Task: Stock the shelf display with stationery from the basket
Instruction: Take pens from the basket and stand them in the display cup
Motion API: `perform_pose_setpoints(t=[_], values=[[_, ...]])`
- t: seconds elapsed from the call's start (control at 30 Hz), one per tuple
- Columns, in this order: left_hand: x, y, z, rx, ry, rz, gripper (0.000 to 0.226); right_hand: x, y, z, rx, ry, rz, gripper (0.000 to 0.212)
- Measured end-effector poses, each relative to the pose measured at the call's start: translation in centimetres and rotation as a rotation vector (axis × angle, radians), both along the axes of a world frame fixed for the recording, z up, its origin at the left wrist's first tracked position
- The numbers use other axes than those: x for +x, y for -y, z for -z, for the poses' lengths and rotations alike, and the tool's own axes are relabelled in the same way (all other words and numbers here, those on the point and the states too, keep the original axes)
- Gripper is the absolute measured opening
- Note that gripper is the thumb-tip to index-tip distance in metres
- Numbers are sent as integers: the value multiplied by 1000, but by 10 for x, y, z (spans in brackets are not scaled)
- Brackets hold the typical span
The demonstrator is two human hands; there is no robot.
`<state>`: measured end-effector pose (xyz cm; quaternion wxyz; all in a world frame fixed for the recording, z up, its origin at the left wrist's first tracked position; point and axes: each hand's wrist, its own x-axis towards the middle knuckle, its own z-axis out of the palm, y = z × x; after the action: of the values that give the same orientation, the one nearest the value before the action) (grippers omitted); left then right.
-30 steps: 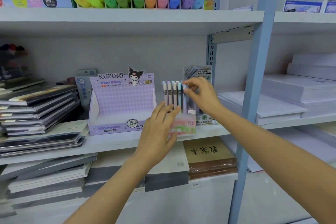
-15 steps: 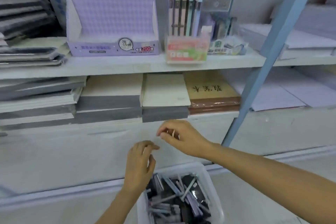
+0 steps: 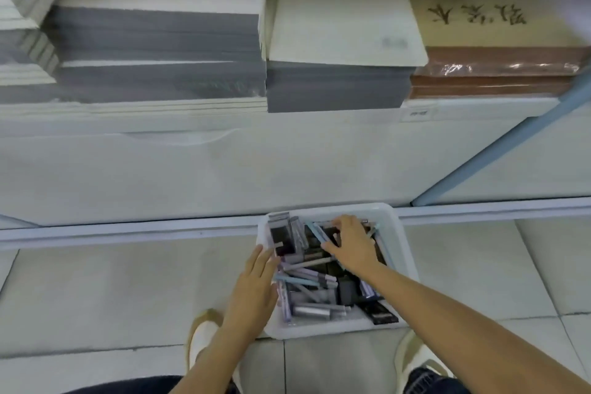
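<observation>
As it lies open, white basket (image 3: 329, 208), jumbled pens (image 3: 307, 275)

cam: head, one view | mount: on the person's head, above the basket (image 3: 395, 227) | facing: forward and steeply down to the floor (image 3: 112, 291) | range: near, left hand (image 3: 256, 285) and right hand (image 3: 351, 246) at lower centre | upper frame: shelf (image 3: 192, 120) front with paper stacks (image 3: 160, 38), close, slightly blurred

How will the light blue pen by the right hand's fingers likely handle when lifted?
The light blue pen looks slim and straight, so probably stiff and light. Its smooth barrel may slip or roll off the loose pile in the basket.
</observation>
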<state>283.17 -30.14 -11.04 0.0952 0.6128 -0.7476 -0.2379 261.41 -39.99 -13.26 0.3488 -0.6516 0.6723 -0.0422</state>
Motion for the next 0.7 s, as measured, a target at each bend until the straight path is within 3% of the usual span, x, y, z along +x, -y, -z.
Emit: perform_pose_setpoints(t=[0.13, 0.23, 0.33, 0.4, 0.6, 0.7], values=[[0, -1, 8, -13, -4, -10, 54, 12, -4, 15, -155, -129, 171, 71], [0, -1, 14, -6, 19, -15, 56, 9, -3, 24, -3, -264, 130, 87], [-3, 0, 17, -43, 39, -19, 54, 8, 0, 28, -7, -165, -33, 47], [-4, 1, 19, -55, 55, -25, 52, 11, 2, 28, 19, -97, -130, 36], [-3, 0, 18, -38, 62, -25, 41, 1, 12, 18, 72, -25, -262, 32], [-4, 2, 14, -46, 52, -50, 35, -7, 16, 1, -13, 107, -201, 36]])
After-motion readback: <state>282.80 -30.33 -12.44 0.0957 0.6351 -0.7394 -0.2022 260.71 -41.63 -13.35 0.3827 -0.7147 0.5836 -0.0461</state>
